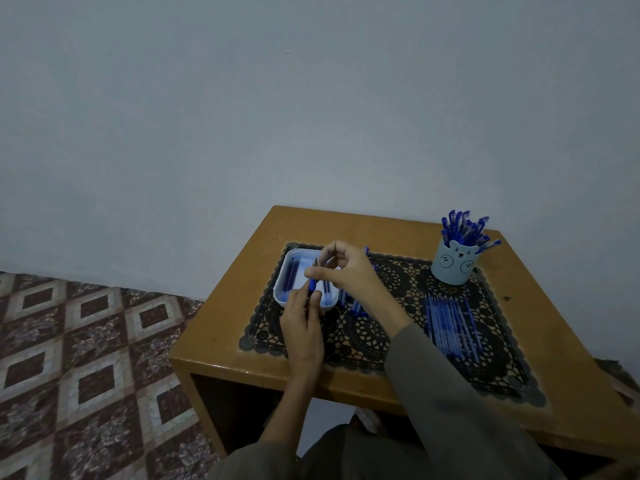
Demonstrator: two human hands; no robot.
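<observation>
Blue pen [312, 285]: held near upright over the near rim of the white tray [281, 293], metal tip pointing to 12 o'clock. Its lower barrel is buried in the left hand [304, 327], whose fingers are curled round it. The right hand [343, 271] comes in from 4 o'clock; its thumb and forefinger are closed together in a pinch on the pen's tip end, the other fingers arched above.

The tray holds a few thin blue refills, lying lengthwise; count uncertain in the dim light.

Just beside the tray at 3 o'clock is a loose heap of blue pen parts [356, 306], mostly covered by the right wrist. Further out at 3 to 4 o'clock, a tidy row of blue sticks [453, 327], laid side by side; pens or refills, cannot tell. At 2 o'clock, a pale blue bear-face cup [455, 263] stands upright, packed with capped blue pens [464, 230].

All of this sits on a black lace mat [381, 341] on a small wooden tabletop [242, 271] pushed against a plain pale wall [311, 98]. At 8 o'clock, a floor [69, 358] of maroon and cream diamond tiles.

The grey sleeve [450, 393] hides part of the mat's near edge. The tabletop's right corner is cut off by the frame. Overall light is low and bluish; fine detail is soft.
</observation>
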